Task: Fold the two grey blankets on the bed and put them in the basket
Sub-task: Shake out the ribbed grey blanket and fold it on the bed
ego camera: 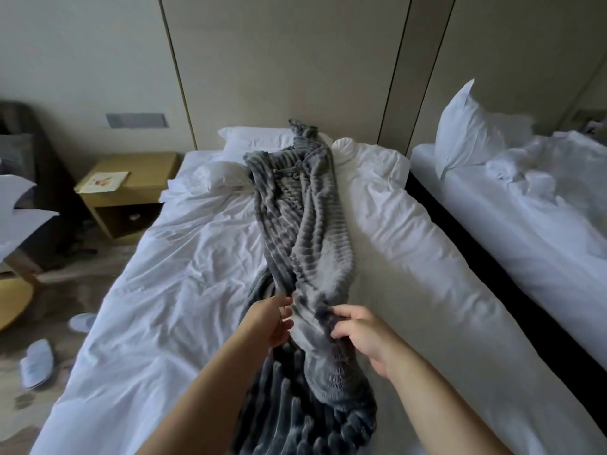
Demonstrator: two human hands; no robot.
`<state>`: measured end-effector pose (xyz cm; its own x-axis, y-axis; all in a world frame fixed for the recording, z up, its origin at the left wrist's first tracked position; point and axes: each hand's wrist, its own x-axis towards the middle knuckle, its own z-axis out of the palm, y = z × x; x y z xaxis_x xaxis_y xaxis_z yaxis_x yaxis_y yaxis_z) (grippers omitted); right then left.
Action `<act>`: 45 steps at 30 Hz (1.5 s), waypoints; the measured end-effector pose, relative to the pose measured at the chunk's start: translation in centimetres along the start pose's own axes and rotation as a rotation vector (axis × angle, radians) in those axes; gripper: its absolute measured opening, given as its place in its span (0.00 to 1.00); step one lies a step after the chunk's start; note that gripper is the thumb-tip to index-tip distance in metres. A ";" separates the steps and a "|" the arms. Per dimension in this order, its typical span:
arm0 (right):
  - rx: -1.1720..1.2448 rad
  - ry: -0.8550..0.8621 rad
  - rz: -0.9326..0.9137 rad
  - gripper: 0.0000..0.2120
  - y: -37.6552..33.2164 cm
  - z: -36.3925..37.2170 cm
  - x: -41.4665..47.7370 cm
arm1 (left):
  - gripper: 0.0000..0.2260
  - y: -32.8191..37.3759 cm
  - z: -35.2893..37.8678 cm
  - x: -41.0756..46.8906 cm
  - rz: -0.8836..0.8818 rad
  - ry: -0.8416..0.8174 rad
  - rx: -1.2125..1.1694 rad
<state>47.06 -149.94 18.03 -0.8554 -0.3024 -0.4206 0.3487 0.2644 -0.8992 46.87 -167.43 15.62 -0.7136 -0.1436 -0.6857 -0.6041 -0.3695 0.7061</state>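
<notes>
Grey blanket [305, 224]: ribbed, bunched into one long twisted strip running down the middle of the bed [164, 290], from the pillows at the head to the near edge. Far end rises in a small peak against the headboard wall.

Near end of strip: darker grey fabric [295, 421] with wider ribs lies under the lighter part. Cannot tell whether it is a second blanket or the same one's other face.

Left hand [271, 320]: at the strip's left edge, thumb above and fingers curled below, pinching the blanket's edge.

Right hand [361, 336]: just across the strip, fingers curled into a fold, gripping the same blanket. The hands are close together, with the blanket bunched between them, slightly lifted off the bed.

Surroundings: white pillow [256, 139] at the head, left of the strip. Wooden nightstand [144, 188] left of the bed, a booklet [103, 182] on top. White slippers [36, 362] on the floor, left. Second bed [525, 224] to the right, with rumpled white bedding.
</notes>
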 end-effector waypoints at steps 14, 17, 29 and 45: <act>0.056 0.549 -0.110 0.07 1.1 0.1 4.4 | 0.16 -1.7 0.2 -1.0 0.875 -0.063 1.143; -0.117 0.453 -0.092 0.29 -0.1 -1.9 6.2 | 0.16 -3.0 2.9 -2.4 0.905 -0.425 1.324; 0.367 0.553 0.010 0.13 0.6 -8.8 6.7 | 0.09 -2.8 3.4 -1.3 0.636 -0.548 1.528; -0.596 0.502 0.073 0.13 1.9 -5.7 9.1 | 0.08 -2.9 4.4 -1.4 0.674 -0.618 1.529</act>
<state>37.73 -147.02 13.19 -0.9586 0.1480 -0.2433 0.2680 0.7580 -0.5946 48.04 -162.16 15.32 -0.7521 0.5699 -0.3310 0.3174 0.7534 0.5758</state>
